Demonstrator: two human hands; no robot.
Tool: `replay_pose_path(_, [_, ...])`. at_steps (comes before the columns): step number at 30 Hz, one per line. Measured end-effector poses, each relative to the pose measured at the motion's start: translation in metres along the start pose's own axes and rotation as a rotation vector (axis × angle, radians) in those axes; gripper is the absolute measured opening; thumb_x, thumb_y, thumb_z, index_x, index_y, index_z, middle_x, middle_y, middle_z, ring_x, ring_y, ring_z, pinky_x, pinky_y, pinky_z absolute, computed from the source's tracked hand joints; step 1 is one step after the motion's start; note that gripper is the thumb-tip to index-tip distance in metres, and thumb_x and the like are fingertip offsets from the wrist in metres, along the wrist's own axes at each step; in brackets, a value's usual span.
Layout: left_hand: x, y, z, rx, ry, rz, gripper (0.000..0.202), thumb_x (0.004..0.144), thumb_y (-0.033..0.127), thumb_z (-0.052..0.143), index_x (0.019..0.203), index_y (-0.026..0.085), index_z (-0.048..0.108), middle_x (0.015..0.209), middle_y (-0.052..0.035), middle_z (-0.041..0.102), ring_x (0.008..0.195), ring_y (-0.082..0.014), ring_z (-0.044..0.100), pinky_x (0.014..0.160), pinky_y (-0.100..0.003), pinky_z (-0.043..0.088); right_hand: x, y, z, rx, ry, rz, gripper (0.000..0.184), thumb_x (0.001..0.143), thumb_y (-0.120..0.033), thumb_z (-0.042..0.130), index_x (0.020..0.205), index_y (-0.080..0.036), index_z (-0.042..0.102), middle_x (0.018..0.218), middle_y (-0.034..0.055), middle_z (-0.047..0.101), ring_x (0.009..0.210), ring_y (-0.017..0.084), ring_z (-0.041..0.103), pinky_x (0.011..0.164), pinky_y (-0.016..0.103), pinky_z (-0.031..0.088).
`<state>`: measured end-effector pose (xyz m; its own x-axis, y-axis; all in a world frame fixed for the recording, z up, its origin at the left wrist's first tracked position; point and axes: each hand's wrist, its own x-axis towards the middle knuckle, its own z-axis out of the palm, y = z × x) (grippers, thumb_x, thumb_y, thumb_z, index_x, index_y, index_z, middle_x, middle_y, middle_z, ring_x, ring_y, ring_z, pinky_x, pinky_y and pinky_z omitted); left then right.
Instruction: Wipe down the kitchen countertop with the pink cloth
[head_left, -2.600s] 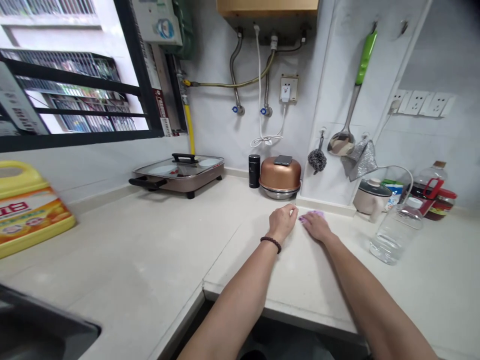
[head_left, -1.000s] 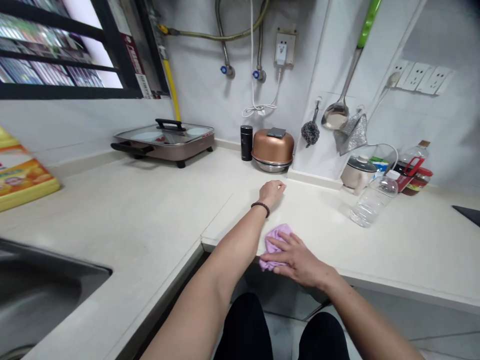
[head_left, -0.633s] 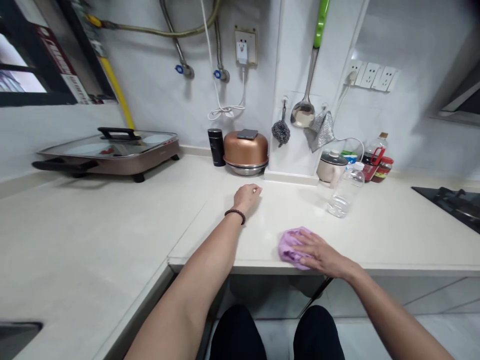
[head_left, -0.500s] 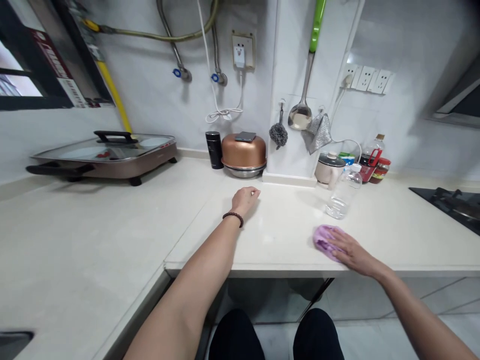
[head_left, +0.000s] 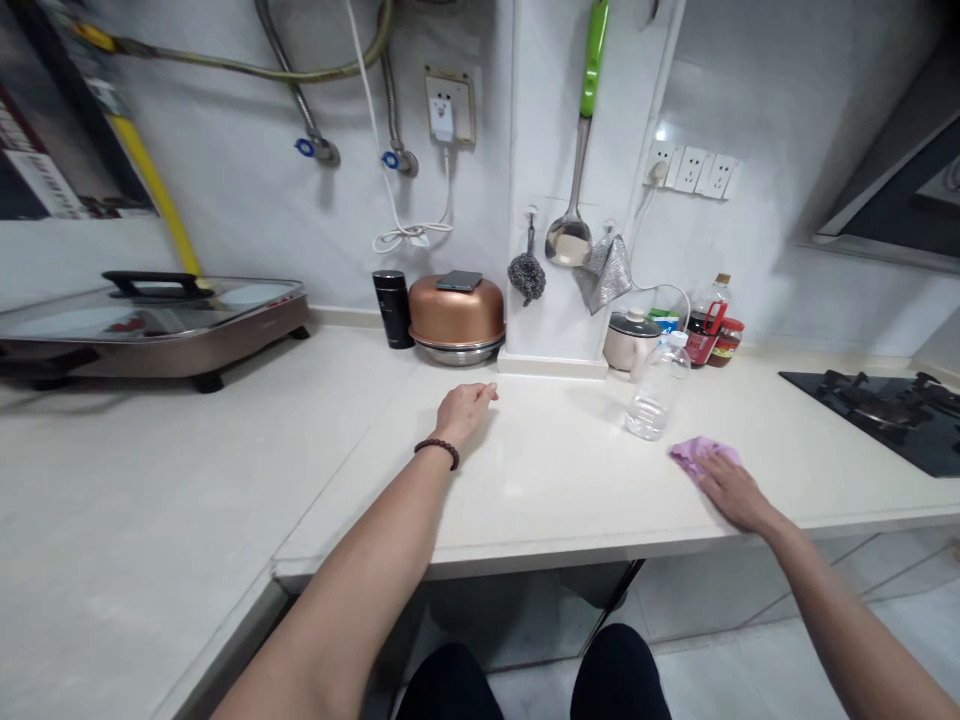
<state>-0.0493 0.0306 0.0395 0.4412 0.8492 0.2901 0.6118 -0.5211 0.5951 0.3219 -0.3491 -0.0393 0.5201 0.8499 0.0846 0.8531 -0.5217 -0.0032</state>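
- Pressing a pink cloth (head_left: 691, 452) flat under the right hand (head_left: 731, 490), palm down, grip wide, fingers spread over the cloth's near part rather than closed around it.
- Keeping that cloth on the pale worktop (head_left: 555, 490), far to the right, near a clear plastic bottle (head_left: 654, 392) but apart from it.
- Resting the left hand (head_left: 463, 408) on the worktop, well apart from the cloth, grip loose and holding nothing, fingers perhaps half-curled, though hard to tell from this angle.
- Wearing a dark bead bracelet (head_left: 439, 450) at the left wrist.
- Standing against the back wall: copper-coloured pot (head_left: 456, 312), black flask (head_left: 394, 308) just beside it, lidded electric pan (head_left: 150, 320) further left.
- Hanging above the bottle: green-handled ladle (head_left: 576, 200) and wire scourer (head_left: 526, 276).
- Lying at the far right: black hob (head_left: 877, 415).
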Motion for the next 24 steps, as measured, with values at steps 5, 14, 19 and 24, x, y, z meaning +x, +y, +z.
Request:
replay_pose_path(5, [-0.003, 0.006, 0.001, -0.033, 0.012, 0.021, 0.040, 0.098, 0.043, 0.050, 0.111, 0.020, 0.080, 0.097, -0.0074, 0.080, 0.099, -0.0269, 0.072, 0.088, -0.033, 0.052, -0.020, -0.070, -0.005, 0.185, -0.006, -0.270, 0.057, 0.108, -0.053, 0.035, 0.158, -0.033, 0.051, 0.171, 0.0035, 0.034, 0.159, 0.030, 0.026, 0.128, 0.058, 0.027])
replay_pose_path(14, [-0.026, 0.034, 0.025, -0.244, -0.032, 0.028, 0.069, 0.081, 0.038, 0.080, 0.143, 0.016, 0.060, 0.123, -0.0126, 0.075, 0.112, -0.0247, 0.072, 0.097, -0.033, 0.057, 0.004, 0.058, -0.009, 0.112, 0.080, 0.090, 0.063, 0.108, -0.049, 0.021, 0.162, -0.028, 0.046, 0.168, 0.0002, 0.041, 0.158, 0.023, 0.030, 0.133, 0.047, 0.020])
replay_pose_path(19, [-0.040, 0.109, 0.065, -0.353, -0.189, -0.011, 0.102, 0.077, 0.044, 0.089, 0.160, 0.014, 0.038, 0.150, -0.0258, 0.058, 0.136, -0.0320, 0.062, 0.108, -0.038, 0.051, 0.007, 0.084, 0.006, 0.071, 0.072, 0.271, 0.064, 0.107, -0.054, 0.022, 0.165, -0.034, 0.039, 0.172, -0.0049, 0.031, 0.160, 0.024, 0.024, 0.130, 0.052, 0.025])
replay_pose_path(24, [-0.052, 0.215, 0.132, -0.351, -0.135, 0.051, 0.133, 0.064, 0.049, 0.098, 0.165, 0.012, 0.019, 0.166, -0.0285, 0.036, 0.156, -0.0347, 0.036, 0.123, -0.040, 0.036, 0.006, 0.073, 0.003, 0.085, 0.075, 0.287, 0.063, 0.107, -0.055, 0.024, 0.165, -0.035, 0.039, 0.172, -0.0050, 0.031, 0.160, 0.024, 0.024, 0.129, 0.052, 0.026])
